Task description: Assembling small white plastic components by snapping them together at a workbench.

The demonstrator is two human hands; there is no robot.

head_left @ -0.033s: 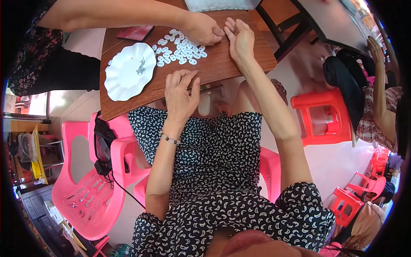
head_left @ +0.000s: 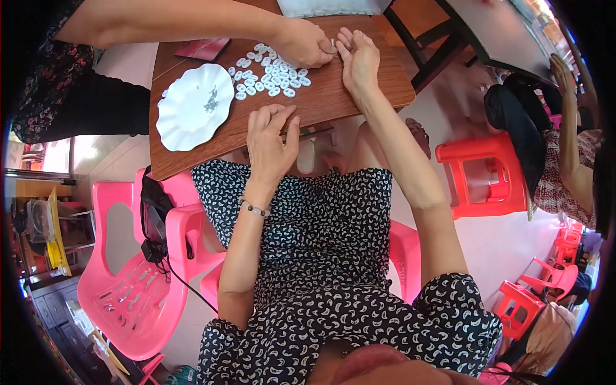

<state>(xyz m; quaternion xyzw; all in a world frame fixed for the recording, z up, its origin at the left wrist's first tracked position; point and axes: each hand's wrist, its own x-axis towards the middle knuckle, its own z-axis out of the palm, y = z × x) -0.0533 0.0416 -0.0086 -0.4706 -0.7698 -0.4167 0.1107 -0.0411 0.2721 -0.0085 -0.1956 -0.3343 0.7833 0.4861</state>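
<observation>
My left hand (head_left: 272,136), with a beaded bracelet on its wrist, rests at the near edge of the brown wooden table (head_left: 321,109). Its fingers are apart and nothing shows in them. Further off on the right, my right hand (head_left: 359,63) is raised over the tabletop, fingers loosely stretched and a little bent. Its fingertips are close to another person's hand (head_left: 305,43), which reaches in from the left. A tiny white piece (head_left: 333,42) shows between the two hands; whose fingers hold it is unclear. Many small white oval pieces with holes (head_left: 276,80) lie loose between my hands.
A white scalloped plate (head_left: 192,115) with small grey bits stands at the table's left. Behind it lies a red packet (head_left: 202,48). A pink chair (head_left: 138,282) is on my left, a red stool (head_left: 484,173) on my right. Another person (head_left: 571,147) sits far right.
My right hand has shifted very slightly, and a tiny white piece now shows between it and the other person's fingers. My left hand has stayed in place.
</observation>
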